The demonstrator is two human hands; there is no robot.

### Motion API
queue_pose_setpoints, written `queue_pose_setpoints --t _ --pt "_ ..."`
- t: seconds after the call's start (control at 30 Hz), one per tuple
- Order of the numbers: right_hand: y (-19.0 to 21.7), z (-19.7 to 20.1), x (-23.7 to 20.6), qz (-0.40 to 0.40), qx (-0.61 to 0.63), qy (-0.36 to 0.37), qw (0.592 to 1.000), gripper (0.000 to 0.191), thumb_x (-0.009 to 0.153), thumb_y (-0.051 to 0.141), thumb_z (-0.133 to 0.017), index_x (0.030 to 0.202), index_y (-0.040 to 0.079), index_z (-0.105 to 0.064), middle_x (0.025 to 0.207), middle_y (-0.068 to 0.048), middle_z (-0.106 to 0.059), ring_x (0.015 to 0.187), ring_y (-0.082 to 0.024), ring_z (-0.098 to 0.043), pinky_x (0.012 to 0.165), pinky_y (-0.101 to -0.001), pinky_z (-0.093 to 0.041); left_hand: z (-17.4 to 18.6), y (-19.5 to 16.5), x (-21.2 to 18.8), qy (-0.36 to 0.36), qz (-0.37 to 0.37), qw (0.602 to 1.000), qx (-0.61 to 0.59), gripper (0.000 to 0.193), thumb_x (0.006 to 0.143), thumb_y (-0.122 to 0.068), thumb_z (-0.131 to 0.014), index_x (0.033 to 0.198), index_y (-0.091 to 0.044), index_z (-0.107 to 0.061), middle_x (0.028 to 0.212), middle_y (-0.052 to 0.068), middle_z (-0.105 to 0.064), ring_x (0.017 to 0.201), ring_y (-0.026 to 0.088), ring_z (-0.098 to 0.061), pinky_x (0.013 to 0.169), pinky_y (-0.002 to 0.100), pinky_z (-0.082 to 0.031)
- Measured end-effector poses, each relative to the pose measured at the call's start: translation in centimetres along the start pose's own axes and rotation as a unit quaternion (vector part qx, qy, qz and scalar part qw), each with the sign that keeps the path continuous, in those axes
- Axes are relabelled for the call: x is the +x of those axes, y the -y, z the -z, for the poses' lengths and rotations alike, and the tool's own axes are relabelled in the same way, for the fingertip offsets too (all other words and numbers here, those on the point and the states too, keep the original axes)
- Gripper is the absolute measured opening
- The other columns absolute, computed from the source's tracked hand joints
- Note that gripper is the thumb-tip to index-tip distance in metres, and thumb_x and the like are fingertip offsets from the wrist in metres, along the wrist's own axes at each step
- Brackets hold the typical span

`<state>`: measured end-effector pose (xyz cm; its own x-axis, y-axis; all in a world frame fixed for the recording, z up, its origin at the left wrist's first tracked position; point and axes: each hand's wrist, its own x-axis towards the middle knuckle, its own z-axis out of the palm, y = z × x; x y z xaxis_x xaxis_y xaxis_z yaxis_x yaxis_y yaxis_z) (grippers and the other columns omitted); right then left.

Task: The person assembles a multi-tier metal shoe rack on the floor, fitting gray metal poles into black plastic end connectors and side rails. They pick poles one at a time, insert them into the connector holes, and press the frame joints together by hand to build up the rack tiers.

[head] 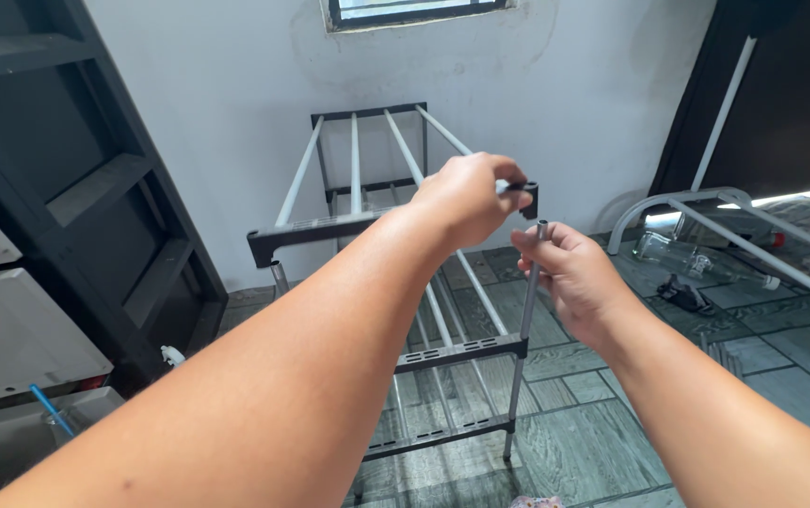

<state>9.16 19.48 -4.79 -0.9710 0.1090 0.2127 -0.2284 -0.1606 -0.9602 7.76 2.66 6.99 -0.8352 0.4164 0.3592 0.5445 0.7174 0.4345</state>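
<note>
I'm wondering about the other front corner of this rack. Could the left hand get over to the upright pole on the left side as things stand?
Probably yes. The left hand holds the top tier's black end bar, and nothing stands between it and the left pole.

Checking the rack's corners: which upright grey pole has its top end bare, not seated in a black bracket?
The front right pole, pinched near its top by the right hand. Its open end sits just below the top shelf's corner socket, which the left hand holds.
</note>
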Motion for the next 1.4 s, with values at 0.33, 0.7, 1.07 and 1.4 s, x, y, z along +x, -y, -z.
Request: queue_pose_setpoints --t 0.33,0.7,1.07,1.4 --pt "1.6 0.0 -1.5 -0.041 -0.183 -0.113 0.976 0.031 0.090 0.037 -0.075 0.106 0.011 -0.071 0.088 0.000 -0.064 0.082 -0.013 -0.054 0.071 -0.0342 -0.046 0.8 2.1 -1.5 -0.001 -0.053 0.994 -0.095 0.056 0.072 -0.023 -0.087 0.124 -0.019 -0.068 0.109 0.010 -0.074 0.099 0.025 -0.074 0.084 0.036 -0.059" --pt "-2.8 -1.7 -4.2 -0.166 -0.117 -0.138 0.969 0.061 0.088 0.021 -0.073 0.139 0.000 -0.046 0.108 -0.020 -0.069 0.094 -0.027 -0.072 0.079 -0.0380 -0.060 10.3 14.5 -8.2 0.012 0.430 0.871 -0.236 0.051 0.103 -0.049 -0.049 0.125 -0.005 -0.062 0.114 0.019 -0.073 0.107 0.037 -0.071 0.094 0.057 -0.057" --pt "-3.3 0.4 -2.5 -0.059 -0.216 -0.292 0.930 0.067 0.087 0.015 -0.077 0.143 0.001 -0.042 0.115 -0.016 -0.065 0.099 -0.026 -0.066 0.083 -0.0410 -0.053 5.6 9.6 -8.1 0.199 0.230 0.804 -0.512 0.051 0.106 -0.042 -0.033 0.124 -0.006 -0.065 0.119 0.009 -0.076 0.103 0.023 -0.074 0.098 0.046 -0.056" --pt "-3.8 -13.0 -7.2 -0.094 -0.145 -0.055 0.984 0.024 0.093 0.033 -0.070 0.089 0.010 -0.063 0.073 -0.002 -0.058 0.066 -0.014 -0.047 0.059 -0.0315 -0.037 5.4 5.4 -4.6 0.173 0.169 0.876 -0.418 0.054 0.078 -0.065 -0.065 0.119 -0.029 -0.066 0.098 -0.008 -0.079 0.110 0.015 -0.056 0.092 0.037 -0.037"
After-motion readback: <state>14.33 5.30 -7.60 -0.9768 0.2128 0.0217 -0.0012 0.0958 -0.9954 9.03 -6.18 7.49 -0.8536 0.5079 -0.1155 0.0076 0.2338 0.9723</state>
